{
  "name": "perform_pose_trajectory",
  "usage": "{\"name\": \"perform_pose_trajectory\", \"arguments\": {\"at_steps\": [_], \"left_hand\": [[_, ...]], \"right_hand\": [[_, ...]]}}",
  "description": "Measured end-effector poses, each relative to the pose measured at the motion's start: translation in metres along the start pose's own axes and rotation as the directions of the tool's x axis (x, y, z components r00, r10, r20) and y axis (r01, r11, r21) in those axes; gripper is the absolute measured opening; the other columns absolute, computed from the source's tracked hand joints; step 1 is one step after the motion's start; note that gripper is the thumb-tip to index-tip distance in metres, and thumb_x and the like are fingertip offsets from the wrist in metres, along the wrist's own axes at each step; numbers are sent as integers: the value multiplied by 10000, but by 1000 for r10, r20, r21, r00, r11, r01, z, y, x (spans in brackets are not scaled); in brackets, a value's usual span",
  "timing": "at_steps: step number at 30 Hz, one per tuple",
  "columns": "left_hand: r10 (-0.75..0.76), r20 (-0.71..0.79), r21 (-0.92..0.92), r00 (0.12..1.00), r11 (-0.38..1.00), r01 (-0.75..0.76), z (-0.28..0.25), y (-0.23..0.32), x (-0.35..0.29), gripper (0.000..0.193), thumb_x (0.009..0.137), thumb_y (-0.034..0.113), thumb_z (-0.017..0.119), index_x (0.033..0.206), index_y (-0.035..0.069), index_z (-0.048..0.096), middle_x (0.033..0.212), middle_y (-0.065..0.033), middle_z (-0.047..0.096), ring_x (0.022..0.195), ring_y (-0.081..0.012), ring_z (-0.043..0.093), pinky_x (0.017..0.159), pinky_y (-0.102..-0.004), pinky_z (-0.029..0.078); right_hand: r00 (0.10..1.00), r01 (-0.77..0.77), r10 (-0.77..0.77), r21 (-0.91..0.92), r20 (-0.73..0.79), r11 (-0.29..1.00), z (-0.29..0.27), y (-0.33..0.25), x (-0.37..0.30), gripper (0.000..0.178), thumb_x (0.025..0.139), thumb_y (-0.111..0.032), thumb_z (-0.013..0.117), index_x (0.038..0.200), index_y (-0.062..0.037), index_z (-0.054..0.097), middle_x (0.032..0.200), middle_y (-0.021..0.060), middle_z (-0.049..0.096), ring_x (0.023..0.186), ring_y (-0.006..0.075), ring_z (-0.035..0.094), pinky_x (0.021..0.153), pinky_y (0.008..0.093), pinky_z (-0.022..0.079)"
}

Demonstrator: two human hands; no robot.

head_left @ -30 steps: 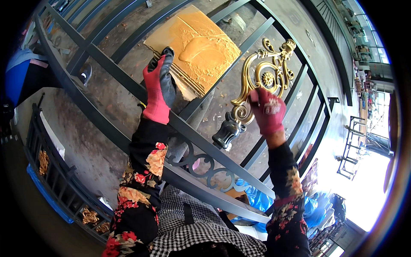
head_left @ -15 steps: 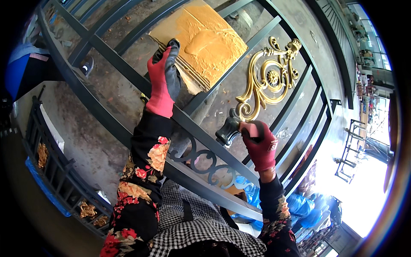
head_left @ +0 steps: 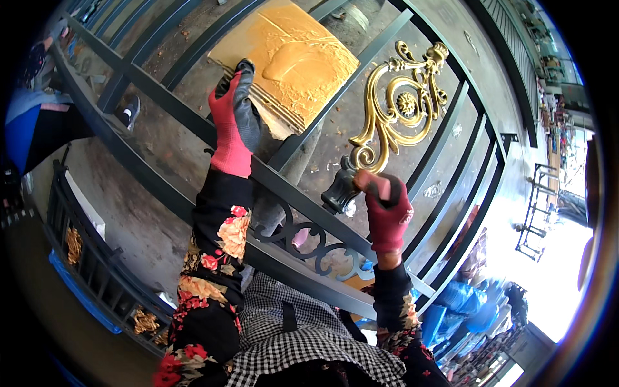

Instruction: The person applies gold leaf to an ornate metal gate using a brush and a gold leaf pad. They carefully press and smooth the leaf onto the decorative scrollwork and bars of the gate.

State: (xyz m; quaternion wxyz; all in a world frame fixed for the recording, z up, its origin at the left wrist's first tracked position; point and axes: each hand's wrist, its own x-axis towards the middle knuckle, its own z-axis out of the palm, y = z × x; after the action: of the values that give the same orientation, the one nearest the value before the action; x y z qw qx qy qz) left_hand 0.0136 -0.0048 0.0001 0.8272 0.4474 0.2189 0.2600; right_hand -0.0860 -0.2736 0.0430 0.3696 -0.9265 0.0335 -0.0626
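Note:
My left hand (head_left: pixel 236 119), in a red glove with a black palm, grips the near edge of a layered cardboard piece (head_left: pixel 303 68). Wet-looking gold paint is smeared over the cardboard's top. My right hand (head_left: pixel 389 213), also gloved in red, is closed on a small pinkish sponge-like piece (head_left: pixel 375 186) with a brownish end. That end is beside the lower part of a scrolled ornament (head_left: pixel 377 122) set in a dark metal railing (head_left: pixel 309 209). The ornament is mostly gold, while its lower end (head_left: pixel 340 188) is black.
Dark scrollwork (head_left: pixel 322 248) fills part of the railing's near band. Another dark railing with gold ornaments (head_left: pixel 145 319) stands at the lower left. A person's shoe (head_left: pixel 131 112) shows beyond the bars at left. Blue plastic wrapping (head_left: pixel 461 306) lies at the lower right.
My right hand has shifted slightly up and left along the ornament's lower end, turning a little. My left hand and the cardboard sit slightly further left in view.

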Motion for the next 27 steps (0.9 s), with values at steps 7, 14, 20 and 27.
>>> {"name": "perform_pose_trajectory", "arguments": {"at_steps": [7, 14, 20, 27], "left_hand": [[-11, 84, 22, 996, 1000, 9, -7, -2, 5, 292, 889, 186, 665, 1112, 2, 623, 1059, -58, 624, 954, -165, 602, 813, -318, 488], [-4, 88, 128, 996, 992, -8, -3, -3, 3, 320, 897, 176, 649, 1138, -32, 613, 1107, -90, 624, 984, -189, 604, 855, -330, 490], [-52, 118, 91, 992, 995, 41, -3, -5, -1, 331, 893, 194, 654, 1130, -33, 611, 1120, -95, 620, 992, -204, 610, 866, -350, 497], [-184, 145, 94, 972, 981, 171, -7, -1, 1, 402, 922, 274, 602, 1196, -19, 572, 1193, -105, 595, 1051, -235, 597, 904, -382, 491]], "right_hand": [[1000, 18, -19, 33, 2, 999, -1, 0, -35, 297, 743, -125, 760, 1008, -56, 647, 838, 151, 682, 787, 317, 686, 698, 358, 535], [995, -10, 1, -90, -104, 996, 2, 20, -33, 331, 712, -168, 784, 999, -88, 640, 822, 132, 670, 743, 330, 662, 643, 376, 521], [986, -19, 5, -82, -165, 996, 1, 17, -21, 298, 705, -150, 761, 965, -89, 627, 794, 111, 656, 733, 329, 643, 651, 383, 510], [993, 74, -84, -118, -82, 990, 9, 19, -38, 317, 712, -233, 774, 961, -104, 624, 795, 92, 653, 724, 288, 640, 648, 383, 488]]}}
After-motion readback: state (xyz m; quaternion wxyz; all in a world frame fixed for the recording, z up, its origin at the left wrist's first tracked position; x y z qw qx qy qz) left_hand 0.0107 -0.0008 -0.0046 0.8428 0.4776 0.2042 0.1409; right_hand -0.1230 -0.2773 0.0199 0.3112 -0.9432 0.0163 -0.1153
